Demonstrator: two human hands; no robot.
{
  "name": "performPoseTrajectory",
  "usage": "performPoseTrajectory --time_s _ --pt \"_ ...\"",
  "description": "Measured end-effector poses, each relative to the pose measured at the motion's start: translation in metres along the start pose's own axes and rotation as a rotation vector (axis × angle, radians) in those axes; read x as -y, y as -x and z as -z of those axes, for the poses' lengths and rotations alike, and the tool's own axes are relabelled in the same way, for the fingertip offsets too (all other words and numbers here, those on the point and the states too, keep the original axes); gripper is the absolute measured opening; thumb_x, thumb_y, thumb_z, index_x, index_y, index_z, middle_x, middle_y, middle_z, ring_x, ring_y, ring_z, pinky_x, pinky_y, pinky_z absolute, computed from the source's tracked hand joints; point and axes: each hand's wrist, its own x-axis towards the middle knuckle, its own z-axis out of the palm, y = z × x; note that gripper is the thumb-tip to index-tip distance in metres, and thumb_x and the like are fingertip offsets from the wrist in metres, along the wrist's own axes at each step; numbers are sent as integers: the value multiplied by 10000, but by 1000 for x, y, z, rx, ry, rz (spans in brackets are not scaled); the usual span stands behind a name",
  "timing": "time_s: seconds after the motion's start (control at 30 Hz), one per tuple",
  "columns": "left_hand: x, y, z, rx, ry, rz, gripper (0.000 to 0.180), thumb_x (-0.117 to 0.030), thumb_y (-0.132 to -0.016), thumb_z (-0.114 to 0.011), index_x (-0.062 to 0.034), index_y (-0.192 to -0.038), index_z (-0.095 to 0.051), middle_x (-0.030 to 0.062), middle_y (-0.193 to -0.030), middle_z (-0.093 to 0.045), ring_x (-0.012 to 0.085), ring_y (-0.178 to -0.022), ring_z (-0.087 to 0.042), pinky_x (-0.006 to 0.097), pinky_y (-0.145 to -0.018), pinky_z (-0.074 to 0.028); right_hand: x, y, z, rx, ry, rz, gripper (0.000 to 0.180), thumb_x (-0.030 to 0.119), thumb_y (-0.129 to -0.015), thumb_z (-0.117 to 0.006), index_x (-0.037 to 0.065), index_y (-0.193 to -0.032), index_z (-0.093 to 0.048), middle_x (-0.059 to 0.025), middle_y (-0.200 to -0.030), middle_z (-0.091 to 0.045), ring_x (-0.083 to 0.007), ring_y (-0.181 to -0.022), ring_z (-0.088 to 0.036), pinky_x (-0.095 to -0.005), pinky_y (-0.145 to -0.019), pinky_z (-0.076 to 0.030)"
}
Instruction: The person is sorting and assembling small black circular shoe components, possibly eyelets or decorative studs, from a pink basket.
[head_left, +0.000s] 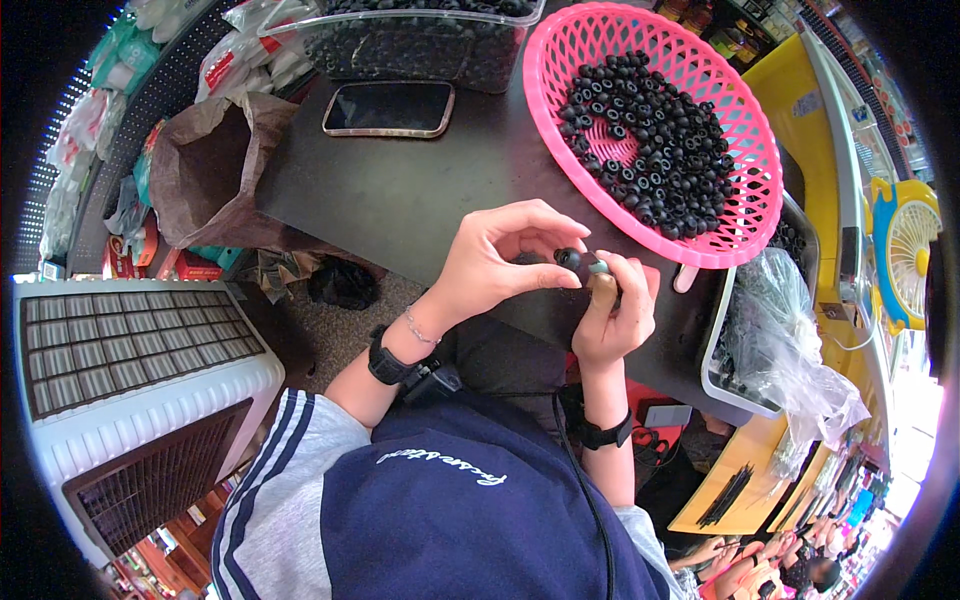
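My left hand point(492, 262) is curved, with thumb and fingers around a small round black part point(568, 259) that has a hole in its middle. Close beside it, my right hand point(618, 312) pinches a small grey-green piece point(598, 268) between thumb and forefinger; what kind of piece it is I cannot make out. Both hands are above the near edge of the dark table point(400, 200). Just beyond them stands a pink plastic basket point(545, 95), holding many similar black parts point(660, 150).
A phone point(388, 109) lies at the table's far left, before a clear tub point(420, 55) of black parts. An open brown bag point(215, 170) is on the left, above an air cooler point(150, 370). To the right are a tray point(712, 365), a plastic bag point(790, 340) and a fan point(908, 255).
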Motion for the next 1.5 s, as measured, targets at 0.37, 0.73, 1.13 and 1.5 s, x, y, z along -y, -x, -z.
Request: performPoseTrajectory --time_s 0.37,0.73,1.13,1.5 --pt "-3 -1 3 55 -100 -15 338 77 -670 -761 24 -995 -689 86 -923 -611 133 -841 -588 235 -719 -486 2 -4 2 49 23 -11 127 70 -859 -604 0 -954 -649 -88 -735 -645 -200 -581 -571 -297 -594 -388" --pt "-3 -3 6 72 -196 -87 321 36 -668 -775 1 -979 -705 74 -878 -620 130 -805 -576 234 -694 -462 3 -4 2 58 22 -8 112 55 -848 -607 -1 -933 -655 -79 -756 -665 -191 -583 -584 -289 -587 -387" --pt "-4 -1 7 45 -188 -50 303 27 -665 -780 4 -958 -705 65 -863 -609 118 -787 -566 224 -675 -450 2 -4 1 53 15 11 103 37 -830 -621 -10 -913 -660 -83 -762 -672 -190 -569 -580 -290 -576 -388" --pt "-3 -1 6 31 -176 -53 276 42 -667 -775 17 -930 -696 71 -858 -604 129 -793 -579 235 -675 -477 3 -7 2 81 7 -6 75 33 -834 -616 -13 -880 -655 -83 -744 -666 -186 -560 -577 -288 -561 -377"
